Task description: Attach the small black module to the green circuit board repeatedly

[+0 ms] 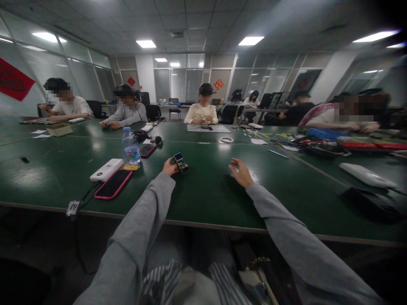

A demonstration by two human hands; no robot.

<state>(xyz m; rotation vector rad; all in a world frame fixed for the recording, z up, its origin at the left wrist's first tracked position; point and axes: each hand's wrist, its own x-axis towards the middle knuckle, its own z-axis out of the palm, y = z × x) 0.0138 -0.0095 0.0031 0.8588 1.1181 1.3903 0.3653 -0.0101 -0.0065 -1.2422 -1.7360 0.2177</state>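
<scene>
My left hand (171, 167) grips a small circuit board with a little screen (180, 162) by its left side, just over the green table (203, 199). The screen sits at the board's top and electronic parts show below it. To the right, my right hand (241, 171) hovers at the table with its fingers apart and nothing in them. Left of my left hand lie a phone in a pink case (113, 184), a white power bank (107, 170) and an upright water bottle (131, 146).
Beyond my hands lie a white ring (226, 140) and a pen (277, 154). Cables and a blue tray (327, 134) spread at the right, near a white device (367, 174) and a black box (372, 203). Several people sit around the table; one faces me (201, 112).
</scene>
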